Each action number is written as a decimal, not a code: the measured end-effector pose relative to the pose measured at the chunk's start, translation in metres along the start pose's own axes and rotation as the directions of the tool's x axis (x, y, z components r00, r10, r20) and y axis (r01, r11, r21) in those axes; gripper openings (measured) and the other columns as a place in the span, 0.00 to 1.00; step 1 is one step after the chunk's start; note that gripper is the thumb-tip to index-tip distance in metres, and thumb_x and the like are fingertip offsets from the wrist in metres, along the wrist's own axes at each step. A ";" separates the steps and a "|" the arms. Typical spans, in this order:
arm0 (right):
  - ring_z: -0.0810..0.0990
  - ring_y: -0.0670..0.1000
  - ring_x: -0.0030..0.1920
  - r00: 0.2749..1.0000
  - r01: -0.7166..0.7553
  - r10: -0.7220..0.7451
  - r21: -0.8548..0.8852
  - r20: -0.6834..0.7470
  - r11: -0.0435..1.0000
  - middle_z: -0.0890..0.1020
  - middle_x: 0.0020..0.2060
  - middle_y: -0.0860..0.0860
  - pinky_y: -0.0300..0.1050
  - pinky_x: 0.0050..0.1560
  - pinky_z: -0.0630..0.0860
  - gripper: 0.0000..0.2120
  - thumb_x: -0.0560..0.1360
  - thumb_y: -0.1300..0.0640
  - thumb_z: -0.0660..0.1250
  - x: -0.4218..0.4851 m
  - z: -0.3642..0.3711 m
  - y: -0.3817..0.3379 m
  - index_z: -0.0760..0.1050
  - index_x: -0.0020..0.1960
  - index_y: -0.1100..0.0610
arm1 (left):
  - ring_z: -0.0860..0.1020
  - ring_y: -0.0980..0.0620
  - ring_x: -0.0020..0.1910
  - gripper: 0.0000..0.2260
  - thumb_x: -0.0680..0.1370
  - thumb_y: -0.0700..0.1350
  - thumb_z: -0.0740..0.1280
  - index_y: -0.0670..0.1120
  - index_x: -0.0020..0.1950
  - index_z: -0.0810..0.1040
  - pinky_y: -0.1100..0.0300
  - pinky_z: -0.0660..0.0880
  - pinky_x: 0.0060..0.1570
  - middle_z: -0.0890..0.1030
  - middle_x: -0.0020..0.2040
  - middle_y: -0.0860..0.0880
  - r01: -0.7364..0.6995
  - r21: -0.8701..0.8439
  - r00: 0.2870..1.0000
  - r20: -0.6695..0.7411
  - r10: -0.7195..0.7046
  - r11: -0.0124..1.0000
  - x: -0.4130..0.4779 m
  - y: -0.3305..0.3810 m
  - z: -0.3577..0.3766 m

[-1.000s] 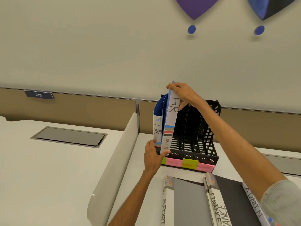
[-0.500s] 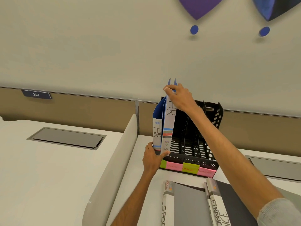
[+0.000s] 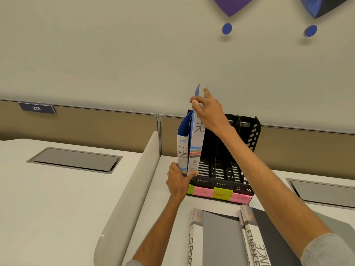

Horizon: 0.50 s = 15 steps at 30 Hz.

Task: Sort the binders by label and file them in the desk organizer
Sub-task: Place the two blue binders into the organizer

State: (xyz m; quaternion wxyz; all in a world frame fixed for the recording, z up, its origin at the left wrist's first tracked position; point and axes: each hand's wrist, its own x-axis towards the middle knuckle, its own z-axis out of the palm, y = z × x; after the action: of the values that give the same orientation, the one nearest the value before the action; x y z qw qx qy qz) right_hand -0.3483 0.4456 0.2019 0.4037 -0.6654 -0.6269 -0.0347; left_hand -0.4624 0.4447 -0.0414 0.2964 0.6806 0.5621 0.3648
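A white spine lettered "HR" in grey is shown on the HR binder (image 3: 196, 146) below the right hand (image 3: 209, 112), crossed lower down by bands of blue, grey and salmon; its covers are blue. Just above the left hand (image 3: 178, 181), a second HR binder (image 3: 181, 152) is marked the same way, white with grey letters and a blue inside. The desk organizer (image 3: 253, 135) to the right of the left hand is black and pierced with rows of slots. Its front is covered with sticky labels (image 3: 221, 193) in green, pink, yellow-green and pink. Nearer than both hands, a grey-covered binder (image 3: 217, 237) and a charcoal FINANCE binder (image 3: 253, 239) are seen, both with white spines lettered in black. The table (image 3: 57, 198) is white.
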 end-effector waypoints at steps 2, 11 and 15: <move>0.72 0.57 0.69 1.000 0.018 -0.018 0.010 0.002 1.000 0.62 0.76 0.58 0.43 0.59 0.69 0.15 0.81 0.51 0.55 0.000 0.001 -0.001 0.79 0.58 0.50 | 0.76 0.49 0.56 0.32 0.70 0.63 0.73 0.46 0.62 0.66 0.56 0.77 0.50 0.75 0.60 0.47 -0.015 0.020 1.000 0.001 0.015 1.000 0.001 0.000 0.000; 0.78 0.55 0.57 0.996 0.057 -0.052 0.081 -0.070 0.995 0.77 0.60 0.59 0.52 0.56 0.78 0.12 0.82 0.55 0.58 -0.002 0.005 -0.004 0.78 0.55 0.58 | 0.79 0.50 0.52 0.35 0.70 0.71 0.65 0.46 0.64 0.64 0.56 0.80 0.49 0.75 0.59 0.48 -0.149 0.224 0.989 0.052 0.141 0.963 0.014 -0.007 -0.008; 0.78 0.49 0.49 0.989 0.052 -0.032 0.137 -0.142 0.989 0.80 0.52 0.53 0.43 0.51 0.76 0.11 0.81 0.57 0.59 -0.003 0.008 -0.005 0.79 0.52 0.59 | 0.79 0.50 0.50 0.33 0.72 0.70 0.63 0.46 0.65 0.63 0.59 0.78 0.46 0.74 0.61 0.48 -0.174 0.255 0.984 0.071 0.161 0.951 0.014 -0.008 -0.008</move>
State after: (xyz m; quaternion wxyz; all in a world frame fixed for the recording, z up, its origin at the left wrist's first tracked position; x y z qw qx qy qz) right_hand -0.3569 0.4472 0.1978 0.4915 -0.6178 -0.6121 -0.0452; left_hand -0.4721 0.4603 -0.0410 0.1865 0.7676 0.5378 0.2947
